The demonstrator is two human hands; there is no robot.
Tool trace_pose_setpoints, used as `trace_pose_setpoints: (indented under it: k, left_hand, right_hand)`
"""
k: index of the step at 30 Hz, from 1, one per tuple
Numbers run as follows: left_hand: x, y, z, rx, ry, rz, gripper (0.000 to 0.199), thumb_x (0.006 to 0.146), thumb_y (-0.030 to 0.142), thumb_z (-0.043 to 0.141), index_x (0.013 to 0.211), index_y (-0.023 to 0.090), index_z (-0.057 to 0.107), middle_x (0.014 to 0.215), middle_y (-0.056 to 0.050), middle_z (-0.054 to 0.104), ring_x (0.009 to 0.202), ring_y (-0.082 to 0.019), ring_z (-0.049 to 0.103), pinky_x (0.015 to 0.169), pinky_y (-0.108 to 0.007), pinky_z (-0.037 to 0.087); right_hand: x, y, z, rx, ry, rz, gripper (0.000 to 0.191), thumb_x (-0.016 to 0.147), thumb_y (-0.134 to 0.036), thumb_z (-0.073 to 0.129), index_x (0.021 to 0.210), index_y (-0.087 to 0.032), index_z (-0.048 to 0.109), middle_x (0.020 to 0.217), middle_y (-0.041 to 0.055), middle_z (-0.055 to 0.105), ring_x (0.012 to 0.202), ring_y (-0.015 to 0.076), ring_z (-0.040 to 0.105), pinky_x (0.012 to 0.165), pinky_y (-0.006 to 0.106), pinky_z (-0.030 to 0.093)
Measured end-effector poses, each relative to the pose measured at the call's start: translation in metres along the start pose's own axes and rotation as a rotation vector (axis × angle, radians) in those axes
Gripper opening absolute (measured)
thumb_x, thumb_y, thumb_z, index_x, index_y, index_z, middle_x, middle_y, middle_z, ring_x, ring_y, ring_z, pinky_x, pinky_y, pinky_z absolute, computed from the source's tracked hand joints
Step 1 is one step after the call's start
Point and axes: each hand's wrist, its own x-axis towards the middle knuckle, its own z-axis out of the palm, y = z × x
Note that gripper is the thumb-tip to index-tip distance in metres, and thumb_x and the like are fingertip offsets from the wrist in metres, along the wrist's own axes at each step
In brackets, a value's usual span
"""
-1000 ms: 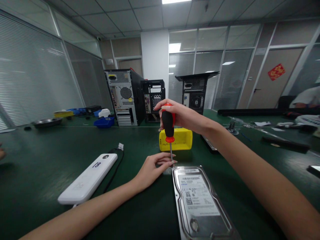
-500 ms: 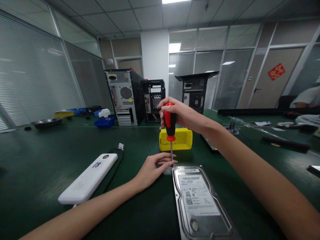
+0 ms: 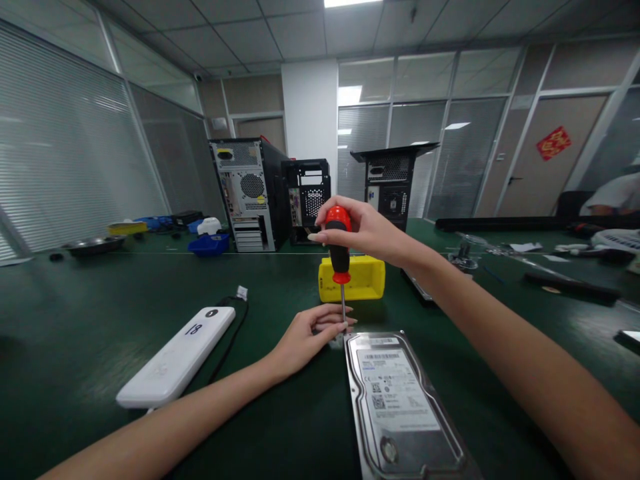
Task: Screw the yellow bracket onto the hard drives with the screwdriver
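Observation:
A red and black screwdriver stands nearly upright with its tip at the far left corner of a hard drive. My right hand is wrapped round its handle. Low on the shaft, the thumb and fingers of my left hand close around the metal near the tip, beside that corner. The tip itself is hidden by my left fingers. The drive lies flat on the green table, its white label facing up. Just behind the screwdriver sits a yellow bin, its open side toward me.
A white power bank marked 18 lies on the left with a black cable. Computer cases stand at the back, with a blue tray and a metal dish further left. Another person's sleeve shows far right.
My right hand has turned about the screwdriver handle, its thumb swinging out to the left across it. The left hand and the hard drive have stayed in place.

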Motion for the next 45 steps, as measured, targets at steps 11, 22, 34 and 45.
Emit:
trace_pose_setpoints:
  k: [11, 22, 34, 45]
  left_hand:
    - [0.001, -0.004, -0.002, -0.002, 0.064, 0.01, 0.037, 0.083, 0.034, 0.059, 0.115, 0.014, 0.056, 0.109, -0.01, 0.066, 0.098, -0.02, 0.063, 0.091, -0.033, 0.047]
    - [0.002, -0.005, -0.004, -0.091, 0.085, -0.024, 0.043, 0.093, 0.044, 0.034, 0.111, 0.012, 0.057, 0.107, -0.012, 0.066, 0.084, -0.017, 0.064, 0.068, -0.024, 0.045]
    - [0.004, -0.008, -0.004, -0.123, 0.067, -0.056, 0.042, 0.092, 0.044, 0.037, 0.113, 0.013, 0.056, 0.108, -0.012, 0.065, 0.085, -0.017, 0.065, 0.067, -0.024, 0.045]
    - [0.004, -0.003, -0.003, -0.115, 0.048, -0.108, 0.043, 0.092, 0.044, 0.037, 0.119, 0.014, 0.052, 0.113, -0.013, 0.063, 0.093, -0.021, 0.064, 0.065, -0.025, 0.044]
  right_hand:
    - [-0.003, -0.007, -0.008, 0.128, -0.117, 0.151, 0.017, 0.089, -0.028, 0.039, 0.097, -0.015, 0.047, 0.098, 0.0055, 0.053, 0.089, 0.0137, 0.053, 0.077, 0.028, 0.045]
    - [-0.004, -0.008, -0.009, -0.236, -0.018, 0.045, 0.03, 0.083, -0.043, 0.052, 0.09, -0.014, 0.052, 0.079, 0.0, 0.048, 0.068, 0.0094, 0.045, 0.061, 0.024, 0.04]
    - [-0.009, -0.019, -0.022, -0.166, -0.162, 0.144, 0.027, 0.087, -0.038, 0.047, 0.101, -0.016, 0.047, 0.096, 0.0044, 0.054, 0.081, 0.0132, 0.053, 0.071, 0.028, 0.046]
    - [-0.006, -0.011, -0.016, -0.594, 0.057, 0.036, 0.044, 0.077, -0.059, 0.051, 0.083, -0.015, 0.053, 0.07, 0.0001, 0.053, 0.062, 0.0106, 0.047, 0.056, 0.023, 0.034]
